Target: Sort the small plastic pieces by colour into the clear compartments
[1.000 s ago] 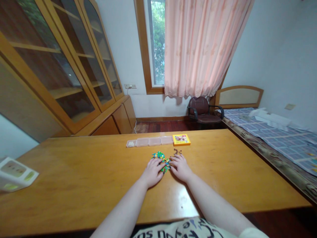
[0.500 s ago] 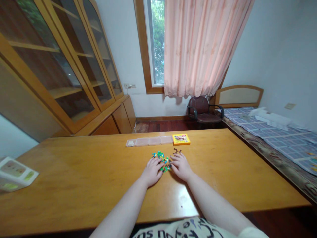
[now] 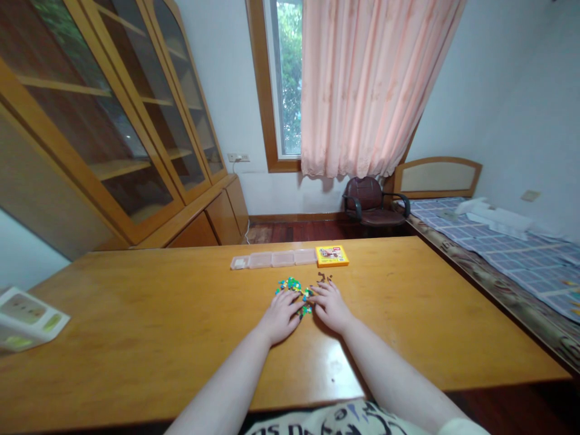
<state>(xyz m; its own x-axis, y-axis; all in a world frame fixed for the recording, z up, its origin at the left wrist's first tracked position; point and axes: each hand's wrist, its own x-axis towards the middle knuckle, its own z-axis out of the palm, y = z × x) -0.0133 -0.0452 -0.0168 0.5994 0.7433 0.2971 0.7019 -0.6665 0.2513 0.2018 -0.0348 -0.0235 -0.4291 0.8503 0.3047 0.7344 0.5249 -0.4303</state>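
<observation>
A small heap of tiny coloured pieces (image 3: 293, 285), mostly green and blue, lies on the wooden table (image 3: 136, 314). My left hand (image 3: 281, 317) rests flat on the table at the heap's near left edge, fingers spread over the pieces. My right hand (image 3: 330, 305) lies beside it on the right, fingers stretched toward the heap. The two hands almost touch, with a few pieces between them. Some dark brown pieces (image 3: 322, 277) lie just beyond my right fingertips.
A clear compartment box (image 3: 272, 259) and a small yellow box (image 3: 331, 255) lie behind the heap. A white object (image 3: 27, 317) sits at the table's left edge. Glass-door cabinets stand left, a dark chair (image 3: 369, 202) and a bed (image 3: 507, 248) right.
Both hands have drawn slightly closer together around the pieces; otherwise the scene is the same.
</observation>
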